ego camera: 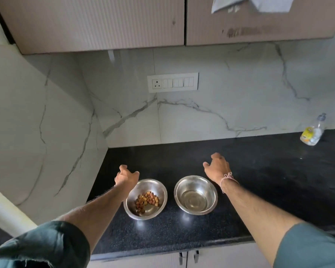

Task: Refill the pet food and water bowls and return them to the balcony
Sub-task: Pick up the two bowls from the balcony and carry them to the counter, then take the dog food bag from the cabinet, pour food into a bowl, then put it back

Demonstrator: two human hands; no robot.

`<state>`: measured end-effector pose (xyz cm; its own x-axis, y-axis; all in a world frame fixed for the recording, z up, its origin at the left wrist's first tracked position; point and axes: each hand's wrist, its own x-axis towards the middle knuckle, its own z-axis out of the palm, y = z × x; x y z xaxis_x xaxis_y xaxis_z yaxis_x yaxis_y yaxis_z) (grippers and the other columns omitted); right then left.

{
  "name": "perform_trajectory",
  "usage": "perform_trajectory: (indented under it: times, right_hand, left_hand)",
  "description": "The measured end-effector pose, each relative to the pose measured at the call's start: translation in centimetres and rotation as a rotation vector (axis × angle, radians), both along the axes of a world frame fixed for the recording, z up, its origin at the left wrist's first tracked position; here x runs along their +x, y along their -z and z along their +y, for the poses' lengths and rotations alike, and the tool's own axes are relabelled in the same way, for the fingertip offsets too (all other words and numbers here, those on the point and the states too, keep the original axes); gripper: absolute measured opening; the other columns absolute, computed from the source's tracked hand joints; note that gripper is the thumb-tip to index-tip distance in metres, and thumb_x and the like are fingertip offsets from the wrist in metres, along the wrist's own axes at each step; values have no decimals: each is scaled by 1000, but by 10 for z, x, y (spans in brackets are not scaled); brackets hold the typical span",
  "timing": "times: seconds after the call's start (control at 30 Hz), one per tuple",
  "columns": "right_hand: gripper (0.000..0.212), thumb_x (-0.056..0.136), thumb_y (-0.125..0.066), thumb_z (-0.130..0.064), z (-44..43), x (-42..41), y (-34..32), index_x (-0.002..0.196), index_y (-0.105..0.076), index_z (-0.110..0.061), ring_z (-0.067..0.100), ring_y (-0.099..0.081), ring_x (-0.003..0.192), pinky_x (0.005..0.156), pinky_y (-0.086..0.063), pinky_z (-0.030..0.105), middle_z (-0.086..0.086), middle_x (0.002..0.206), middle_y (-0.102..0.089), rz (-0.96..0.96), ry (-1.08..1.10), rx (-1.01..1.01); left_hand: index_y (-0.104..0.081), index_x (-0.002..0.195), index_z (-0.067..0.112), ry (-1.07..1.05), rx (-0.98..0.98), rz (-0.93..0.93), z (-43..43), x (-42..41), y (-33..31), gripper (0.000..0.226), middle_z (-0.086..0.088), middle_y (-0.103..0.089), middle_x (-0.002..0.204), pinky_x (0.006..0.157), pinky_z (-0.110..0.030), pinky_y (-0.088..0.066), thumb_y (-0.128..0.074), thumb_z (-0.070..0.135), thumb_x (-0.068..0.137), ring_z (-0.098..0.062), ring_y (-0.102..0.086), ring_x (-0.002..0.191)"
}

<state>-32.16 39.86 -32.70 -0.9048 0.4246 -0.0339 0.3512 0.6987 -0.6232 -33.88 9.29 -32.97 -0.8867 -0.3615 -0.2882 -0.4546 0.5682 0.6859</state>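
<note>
While both bowls sit side by side on the black table (259, 171) at lower centre of the frame, I read each hand as paired with the bowl just below it. My left hand (126, 176) hovers at the upper-left rim of the food bowl (145, 199), fingers loosely curled, gripping nothing; whether it touches the rim I cannot tell. My right hand (218, 167) is spread half open just above the upper-right rim of the water bowl (195, 194), also empty. The food bowl holds a small heap of brown kibble (147, 200) covering only part of its floor; the water bowl looks bare or holds a shallow clear film, I cannot say which. The relation that matters: each bowl lies toward me, lower in the frame than its hand, so either hand must come back and down to catch a rim. A clear plastic bottle (312, 132) stands at the right edge of the frame, well apart from the bowls, nearer my right hand. I judge refilling comes next, and that the right hand is the one to fetch the bottle.
</note>
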Motion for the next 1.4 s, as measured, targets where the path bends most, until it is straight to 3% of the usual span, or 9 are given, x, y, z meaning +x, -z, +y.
perform_trajectory:
  times: [0.1,0.2,0.47,0.7,0.93,1.1,1.27,1.33,1.4]
  right_hand:
    - [46,96,-62,-27,-5,-6,-48,138,-51,-10,34,-54,129,104,-48,49,12,140,-54,135,-33,-9]
    - [44,98,-60,-24,-7,-12,-100,138,-50,-10,36,-54,127,104,-48,46,15,141,-52,242,-89,42]
    - [45,97,-61,-21,7,-19,-237,138,-50,-9,35,-51,129,104,-47,41,15,142,-52,518,-197,206]
    - [46,96,-61,-20,9,-16,-318,137,-49,-5,33,-51,129,99,-50,40,15,142,-52,655,-306,362]
    - [41,95,-61,-19,8,-24,-342,132,-49,-5,31,-59,117,92,-54,42,14,138,-52,673,-375,444]
    - [39,95,-59,-13,16,-20,-343,132,-49,-4,29,-57,118,86,-47,30,12,139,-49,686,-399,453]
    - [39,99,-59,-13,23,5,-351,134,-47,1,29,-50,124,88,-32,17,15,145,-39,772,-434,387]
    - [41,91,-68,-29,20,20,-350,122,-53,-5,31,-52,115,93,-47,31,12,133,-41,896,-410,346]
    - [52,80,-71,-46,17,39,-342,116,-55,-12,32,-50,116,84,-51,45,9,131,-44,1025,-320,337]
  left_hand:
    - [-31,155,18,62,62,78,21,-6,-44,64,-15,-49,146,103,-41,-47,-60,32,100,-33,-51,131]
    - [-31,154,17,123,148,164,46,-8,-92,57,-15,-50,145,87,-32,-44,-57,28,104,-26,-53,111]
    - [-41,147,16,202,447,383,125,-20,-223,51,-10,-53,142,111,-42,-42,-61,27,102,-30,-52,131]
    - [-56,139,8,280,808,466,186,-36,-307,37,-6,-60,133,96,-41,-54,-53,22,105,-29,-65,115]
    - [-68,105,4,201,1133,430,213,-43,-337,24,-7,-70,101,65,-36,-55,-44,10,104,-23,-67,86]
    - [-68,98,4,136,1311,461,219,-39,-332,31,-7,-70,97,72,-40,-56,-39,14,104,-25,-67,87]
    - [-60,103,6,74,1474,490,223,-12,-325,50,-11,-70,105,91,-48,-54,-35,49,108,-31,-68,97]
    - [-62,115,8,80,1482,506,223,2,-318,59,-13,-70,116,90,-47,-55,-27,55,108,-31,-68,104]
    - [-65,119,9,111,1453,516,227,19,-312,61,-13,-71,118,85,-43,-56,-25,54,108,-28,-68,104]
